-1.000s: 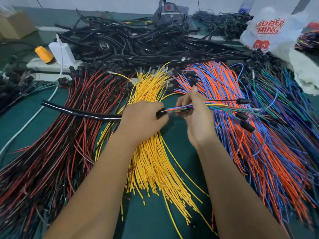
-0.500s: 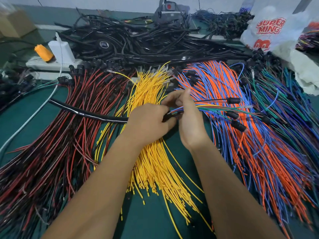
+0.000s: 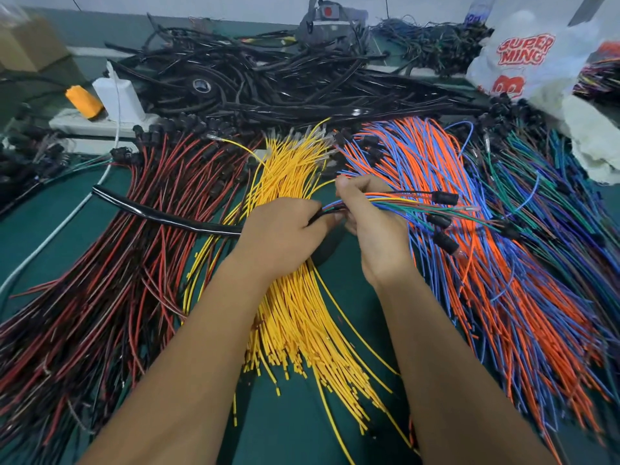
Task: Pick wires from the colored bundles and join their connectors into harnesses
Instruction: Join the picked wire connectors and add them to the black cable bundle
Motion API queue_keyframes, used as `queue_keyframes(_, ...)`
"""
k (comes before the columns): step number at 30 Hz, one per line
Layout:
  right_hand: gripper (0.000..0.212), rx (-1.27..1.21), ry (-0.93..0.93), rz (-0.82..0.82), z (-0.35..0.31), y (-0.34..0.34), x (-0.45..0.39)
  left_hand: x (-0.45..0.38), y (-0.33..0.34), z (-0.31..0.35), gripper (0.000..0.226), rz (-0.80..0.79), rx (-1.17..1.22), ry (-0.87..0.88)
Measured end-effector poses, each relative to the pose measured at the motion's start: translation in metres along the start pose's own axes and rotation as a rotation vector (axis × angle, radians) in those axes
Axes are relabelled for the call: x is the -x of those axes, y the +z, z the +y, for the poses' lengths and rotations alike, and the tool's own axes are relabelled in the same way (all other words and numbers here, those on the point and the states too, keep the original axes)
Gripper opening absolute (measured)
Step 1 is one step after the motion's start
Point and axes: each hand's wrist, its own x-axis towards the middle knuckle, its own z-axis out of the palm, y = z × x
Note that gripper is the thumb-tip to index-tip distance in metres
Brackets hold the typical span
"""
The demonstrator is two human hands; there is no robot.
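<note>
Both hands meet at centre: left hand [image 3: 285, 236] grips black sleeve [image 3: 174, 220], right hand [image 3: 372, 226] pinches mixed wires [image 3: 416, 203] running toward 3 o'clock; strands risk slipping free if the pinch loosens

Red-and-black wire bundle [image 3: 110, 263], yellow wire bundle [image 3: 295, 317], orange-and-blue wire bundle [image 3: 503, 297] lie on the dark green table mat [image 3: 295, 437]; the white plastic bag [image 3: 523, 58] bears red lettering.

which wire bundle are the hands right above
The yellow wire bundle, in the middle: the left hand covers it, with the red-and-black bundle left and orange-and-blue bundle right.
</note>
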Motion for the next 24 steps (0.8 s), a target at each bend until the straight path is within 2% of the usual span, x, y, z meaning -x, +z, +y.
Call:
queue_keyframes(11,0.029,0.021,0.013,0.029,0.0017,-0.0006,0.0002,0.0024,-0.0023,-0.0012,0.041,-0.040,-0.017,0.030)
queue_keyframes(17,0.023,0.066,-0.053,-0.100,0.0061,0.0009,-0.0004,0.0033,-0.0017,0.0019,0.028,-0.013,0.074,0.037)
queue_keyframes(20,0.024,0.096,-0.051,-0.148,0.0073,0.0018,0.0007,0.0051,-0.0027,0.0044,0.035,0.034,0.111,0.078)
queue_keyframes(22,0.023,0.034,-0.008,-0.172,0.0054,0.0012,0.0002,0.0051,-0.0047,0.0049,0.035,0.062,0.103,0.096)
queue_keyframes(24,0.022,-0.139,0.066,-0.188,0.0015,0.0008,-0.0003,0.0044,-0.0046,0.0050,0.026,0.074,0.065,0.118)
